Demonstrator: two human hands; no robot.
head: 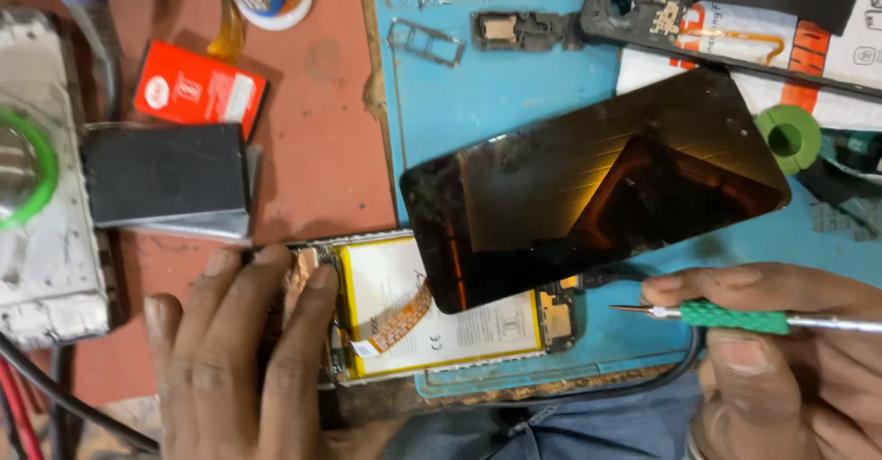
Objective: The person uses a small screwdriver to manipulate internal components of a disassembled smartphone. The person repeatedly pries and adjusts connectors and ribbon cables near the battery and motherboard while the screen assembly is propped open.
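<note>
We see a blue mat [514, 102] beside a reddish mat [322, 138], and a glossy black screen [597, 180] with orange reflections. The battery [459, 322] is yellow-edged white, the screwdriver [735, 316] grip green, the box [200, 90] red.

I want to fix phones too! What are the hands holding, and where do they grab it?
The right hand pinches a thin screwdriver by its green grip. The left hand holds nothing; it presses flat on the opened phone.
</note>
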